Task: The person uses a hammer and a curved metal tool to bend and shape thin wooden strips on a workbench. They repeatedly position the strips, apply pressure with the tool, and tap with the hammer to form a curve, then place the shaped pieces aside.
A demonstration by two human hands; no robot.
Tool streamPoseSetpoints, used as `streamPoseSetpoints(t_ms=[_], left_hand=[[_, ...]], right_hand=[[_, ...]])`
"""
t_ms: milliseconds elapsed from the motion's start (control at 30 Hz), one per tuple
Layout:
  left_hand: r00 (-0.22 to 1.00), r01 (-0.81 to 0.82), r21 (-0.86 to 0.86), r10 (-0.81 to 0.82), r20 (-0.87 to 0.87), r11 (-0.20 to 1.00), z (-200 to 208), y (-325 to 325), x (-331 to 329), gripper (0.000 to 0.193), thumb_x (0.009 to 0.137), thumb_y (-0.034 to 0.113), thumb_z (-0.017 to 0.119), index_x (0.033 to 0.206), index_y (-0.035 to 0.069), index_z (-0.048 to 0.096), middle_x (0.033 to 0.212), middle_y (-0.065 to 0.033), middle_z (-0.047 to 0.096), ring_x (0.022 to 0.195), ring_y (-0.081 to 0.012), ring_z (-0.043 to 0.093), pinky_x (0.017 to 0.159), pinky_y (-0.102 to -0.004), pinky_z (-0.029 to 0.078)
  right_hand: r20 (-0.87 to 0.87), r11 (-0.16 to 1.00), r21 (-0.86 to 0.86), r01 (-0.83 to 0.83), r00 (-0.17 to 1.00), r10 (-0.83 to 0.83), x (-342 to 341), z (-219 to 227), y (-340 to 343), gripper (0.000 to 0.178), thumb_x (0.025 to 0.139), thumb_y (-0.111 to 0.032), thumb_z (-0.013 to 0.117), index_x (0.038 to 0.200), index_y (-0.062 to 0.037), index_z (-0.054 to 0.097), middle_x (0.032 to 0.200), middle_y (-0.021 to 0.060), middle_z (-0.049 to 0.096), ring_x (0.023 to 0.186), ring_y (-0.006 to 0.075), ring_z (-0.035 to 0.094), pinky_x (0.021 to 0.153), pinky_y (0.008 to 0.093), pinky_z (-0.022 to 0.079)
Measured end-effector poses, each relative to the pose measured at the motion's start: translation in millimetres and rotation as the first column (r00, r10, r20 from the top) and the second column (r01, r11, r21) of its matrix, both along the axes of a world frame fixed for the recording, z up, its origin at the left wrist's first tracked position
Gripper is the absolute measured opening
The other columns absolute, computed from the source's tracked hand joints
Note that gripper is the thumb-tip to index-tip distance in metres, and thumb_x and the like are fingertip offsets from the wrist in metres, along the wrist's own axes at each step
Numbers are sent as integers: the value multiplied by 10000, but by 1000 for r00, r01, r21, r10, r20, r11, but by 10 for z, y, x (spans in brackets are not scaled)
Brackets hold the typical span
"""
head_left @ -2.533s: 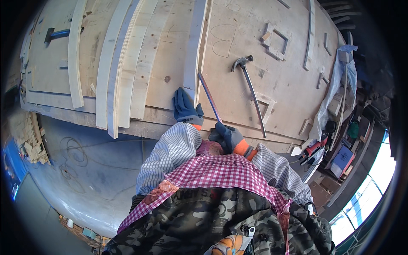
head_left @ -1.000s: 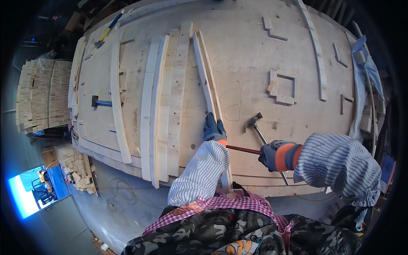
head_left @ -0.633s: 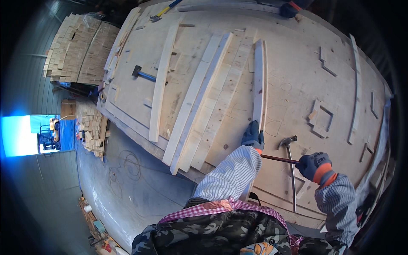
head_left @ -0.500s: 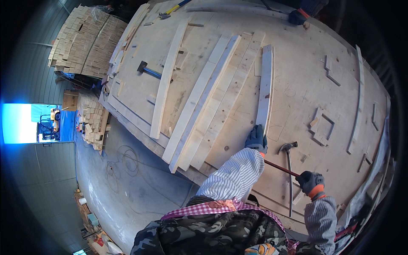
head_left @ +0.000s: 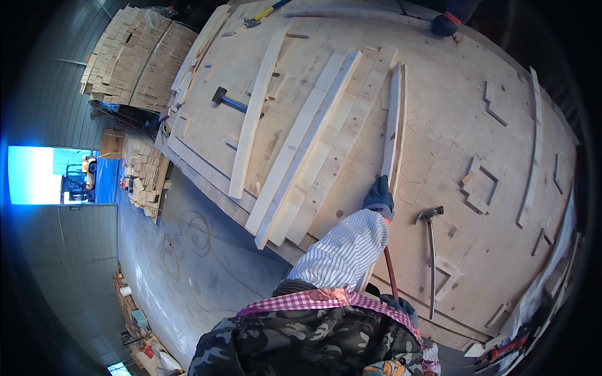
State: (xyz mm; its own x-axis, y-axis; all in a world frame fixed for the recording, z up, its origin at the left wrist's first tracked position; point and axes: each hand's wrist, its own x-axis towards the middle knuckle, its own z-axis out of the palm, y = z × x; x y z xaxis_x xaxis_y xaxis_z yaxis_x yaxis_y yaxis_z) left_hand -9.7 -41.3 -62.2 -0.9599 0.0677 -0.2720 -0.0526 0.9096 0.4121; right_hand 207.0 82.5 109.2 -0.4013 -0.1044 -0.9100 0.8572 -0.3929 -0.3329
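Observation:
My left hand (head_left: 379, 197), in a dark grey-blue glove, grips a long narrow wooden board (head_left: 394, 125) standing on its edge on the wood-topped table. My striped sleeve covers the near part of that board. Close to my body, my right hand (head_left: 401, 305) is closed round a thin reddish-brown bar (head_left: 390, 274). The bar runs up toward my left wrist, where its far end is hidden. A claw hammer (head_left: 431, 260) with a metal shaft lies just right of the bar, its head pointing away from me.
Several long boards (head_left: 307, 144) lie left of my left hand. Beyond them are a blue-handled mallet (head_left: 231, 100) and a yellow-handled hammer (head_left: 266, 14). Small wooden frame pieces (head_left: 481, 185) sit on the right. Another person's gloved hand (head_left: 444, 25) is at the far edge. Stacked timber (head_left: 135, 59) stands left.
My right hand has swung left and in toward my body, turning the bar from slanting rightward to nearly upright in view. My left hand stays at the board.

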Motion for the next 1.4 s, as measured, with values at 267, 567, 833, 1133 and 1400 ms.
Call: streamPoseSetpoints(t_ms=[267,567,833,1133,1400], left_hand=[[958,136,-80,-110,267,987,163,89,-58,754,789,157,515,1407,67,92,1428,-221,194,1294,-372,258,1063,-408,249],[931,144,-135,-88,354,980,296,195,-91,728,830,176,461,1417,71,45,1463,-192,109,1331,-348,190,1080,-405,209],[925,138,-163,-68,375,977,349,143,-116,722,829,183,455,1415,61,52,1462,-196,106,1330,-349,194,1084,-415,193],[964,115,-65,-96,247,991,269,-50,-92,718,804,143,467,1406,47,88,1447,-217,137,1318,-374,203,1083,-424,192],[962,151,-180,-102,255,972,178,137,-50,717,823,163,455,1423,86,72,1455,-200,132,1305,-358,251,1046,-415,263]], right_hand=[[29,145,748,-648,250,968,-1045,-28,1248,244,792,-353,578,911,-146,633,661,92,619,582,277,599,531,384,449],[237,-238,971,20,-218,947,-2317,-774,1722,281,677,-374,669,870,-176,617,711,53,584,729,285,565,629,402,421],[540,-535,786,-309,-79,838,-2019,-552,1249,203,758,-352,569,856,-182,619,740,17,611,718,216,595,612,391,399],[345,-369,704,-607,-162,924,-1023,236,604,394,820,-458,499,780,-88,630,639,78,627,569,257,602,537,393,438],[-6,772,439,-460,857,515,88,-722,377,353,843,-352,555,941,-25,644,755,114,666,655,195,630,617,310,470]])
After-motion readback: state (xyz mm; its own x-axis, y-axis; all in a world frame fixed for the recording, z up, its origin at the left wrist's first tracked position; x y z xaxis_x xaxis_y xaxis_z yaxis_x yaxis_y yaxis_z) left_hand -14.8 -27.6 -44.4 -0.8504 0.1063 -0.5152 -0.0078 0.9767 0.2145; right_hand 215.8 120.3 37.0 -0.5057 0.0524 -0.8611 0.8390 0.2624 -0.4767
